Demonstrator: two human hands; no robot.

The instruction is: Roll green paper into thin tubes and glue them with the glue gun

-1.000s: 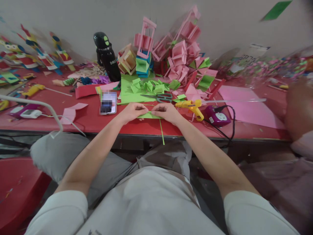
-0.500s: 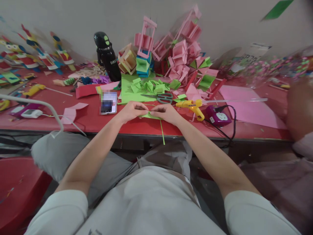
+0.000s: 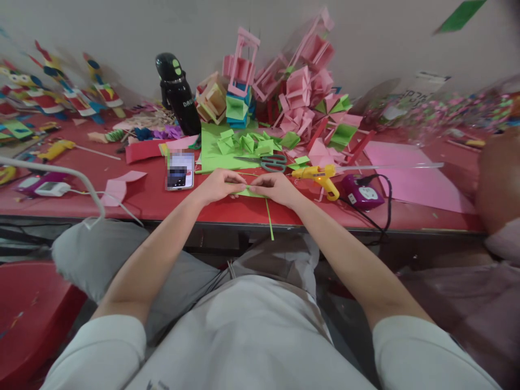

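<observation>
Between my hands lies a small piece of green paper [image 3: 252,192], held low over the table's front part. My left hand [image 3: 221,185] pinches its left side, and my right hand [image 3: 276,187] pinches its right side; the fingertips nearly meet and hide part of it. A narrow green paper strip [image 3: 270,219] hangs over the table edge below my right hand. Just beyond my hands are grey-handled scissors [image 3: 273,162] and several folded green paper pieces [image 3: 247,143] on a green sheet [image 3: 211,151]. A yellow glue gun [image 3: 319,176] lies right of my right hand.
A phone [image 3: 181,170] lies left of my hands, with a black bottle [image 3: 179,95] behind it. Pink paper models [image 3: 298,89] pile against the wall. A purple power adapter [image 3: 361,192] with a cord stands right. Another person's arm [image 3: 498,181] is at the far right.
My fingers shift very slightly on the green paper, which looks a little flatter between them. Everything else stays in place.
</observation>
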